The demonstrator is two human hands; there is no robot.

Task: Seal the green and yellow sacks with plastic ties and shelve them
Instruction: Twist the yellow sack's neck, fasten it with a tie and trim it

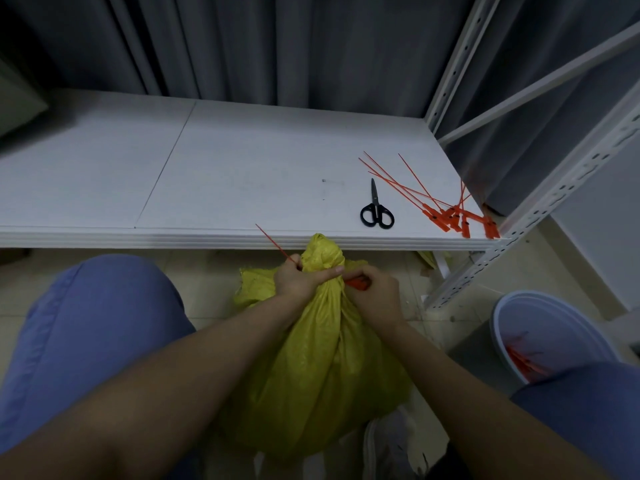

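Note:
A yellow woven sack (311, 368) stands on the floor between my knees, its mouth gathered into a bunched neck just below the shelf edge. My left hand (298, 280) grips the neck and pinches the thin tail of an orange plastic tie (273, 244), which sticks up to the left. My right hand (375, 294) is closed on the tie's orange head at the right side of the neck. No green sack is in view.
The white shelf board (214, 174) spans the view in front of me, with black scissors (376, 209) and a pile of spare orange ties (450, 209) at its right end. A white shelf upright (540, 209) rises at right. A pale bucket (547, 334) holds orange offcuts.

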